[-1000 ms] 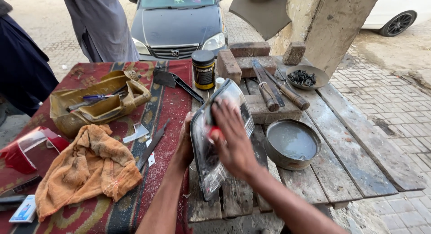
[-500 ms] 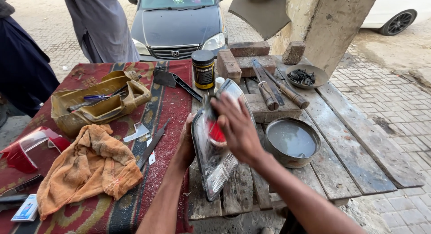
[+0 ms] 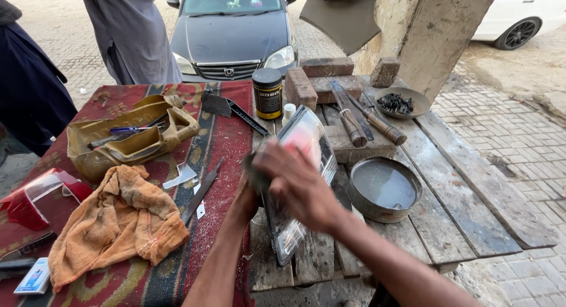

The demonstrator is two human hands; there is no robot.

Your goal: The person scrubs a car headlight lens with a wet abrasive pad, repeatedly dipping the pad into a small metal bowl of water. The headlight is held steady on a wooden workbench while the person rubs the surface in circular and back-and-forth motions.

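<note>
**Hand slides down the lamp lens**

Since before, right hand has slid lower over the headlamp, fingers curled on a dark pad. From left: orange cloth, left hand gripping the lamp's edge, water bowl

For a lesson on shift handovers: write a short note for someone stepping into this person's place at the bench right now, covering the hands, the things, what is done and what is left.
Left hand: steadies the left edge of the car tail-light lens, which lies tilted on the plank table.
Right hand: pressed on the lens face, apparently holding a small dark pad; blurred.
Nearby: metal bowl of water to the right, orange cloth to the left.
Done: cannot tell how much of the surface is rubbed.
Left: probably the rest of the lens, then a wipe.
</note>
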